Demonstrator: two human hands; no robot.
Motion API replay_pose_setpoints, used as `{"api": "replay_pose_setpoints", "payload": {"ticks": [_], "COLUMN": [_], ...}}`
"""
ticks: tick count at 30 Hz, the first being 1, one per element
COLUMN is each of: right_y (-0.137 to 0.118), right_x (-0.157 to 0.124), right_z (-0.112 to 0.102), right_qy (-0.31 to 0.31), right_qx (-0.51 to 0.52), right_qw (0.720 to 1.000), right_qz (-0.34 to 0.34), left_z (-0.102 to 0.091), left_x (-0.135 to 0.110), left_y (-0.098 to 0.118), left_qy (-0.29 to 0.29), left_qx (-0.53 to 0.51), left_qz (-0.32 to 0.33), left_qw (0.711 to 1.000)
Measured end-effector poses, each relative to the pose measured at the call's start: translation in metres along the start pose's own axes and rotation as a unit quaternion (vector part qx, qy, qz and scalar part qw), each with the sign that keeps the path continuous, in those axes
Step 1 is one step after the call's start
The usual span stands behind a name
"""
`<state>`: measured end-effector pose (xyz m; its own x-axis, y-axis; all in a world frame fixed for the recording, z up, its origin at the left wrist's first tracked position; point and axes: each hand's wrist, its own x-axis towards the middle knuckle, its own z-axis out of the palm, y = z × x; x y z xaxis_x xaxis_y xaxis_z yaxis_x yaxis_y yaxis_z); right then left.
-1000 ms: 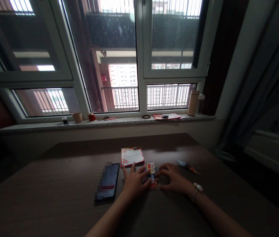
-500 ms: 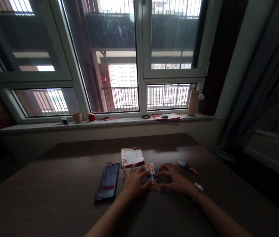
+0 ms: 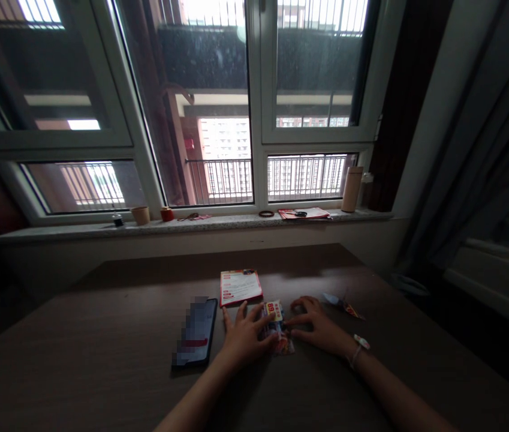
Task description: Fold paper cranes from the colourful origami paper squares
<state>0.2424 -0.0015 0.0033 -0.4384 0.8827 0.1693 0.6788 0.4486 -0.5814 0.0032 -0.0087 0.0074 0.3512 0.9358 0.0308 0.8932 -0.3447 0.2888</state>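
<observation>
Hands, two. The left hand (image 3: 244, 333) is lying flat with fingers spread, its fingertips pressing down on the left edge of the folded printed paper (image 3: 278, 332). The right hand (image 3: 318, 324) is resting palm down with fingers stretched out and close together, touching the paper's right edge. The right wrist is wearing one wristband (image 3: 361, 342).

Folded printed paper, one: lying on the dark table (image 3: 101, 336) between the two hands, near the middle, partly covered by the fingers; its print is too small to read.

Other items on the table, three: one phone (image 3: 195, 339) just left of the left hand, screen blurred; one red leaflet (image 3: 240, 286) just beyond the hands; one pointed paper scrap (image 3: 344, 305) to the right.

Windowsill (image 3: 218, 223) items: one cup (image 3: 141, 214), one red pot (image 3: 167, 213), one small bottle (image 3: 118, 219), one tall flask (image 3: 352, 188), one ring (image 3: 266, 212), one lot of flat red sheets (image 3: 303, 212). Contents of the containers are not showing.

Both forearms are running out of the picture at the bottom edge.
</observation>
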Motion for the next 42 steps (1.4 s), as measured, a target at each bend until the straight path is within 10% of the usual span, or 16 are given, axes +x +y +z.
{"api": "replay_pose_setpoints", "payload": {"ticks": [42], "right_y": [0.001], "right_x": [0.018], "right_z": [0.020], "right_qy": [0.063], "right_qx": [-0.162], "right_qw": [0.979], "right_qz": [0.109], "left_z": [-0.007], "left_x": [0.001], "left_y": [0.002], "left_qy": [-0.031], "left_qx": [-0.040], "left_qz": [-0.030], "left_qw": [0.998]}}
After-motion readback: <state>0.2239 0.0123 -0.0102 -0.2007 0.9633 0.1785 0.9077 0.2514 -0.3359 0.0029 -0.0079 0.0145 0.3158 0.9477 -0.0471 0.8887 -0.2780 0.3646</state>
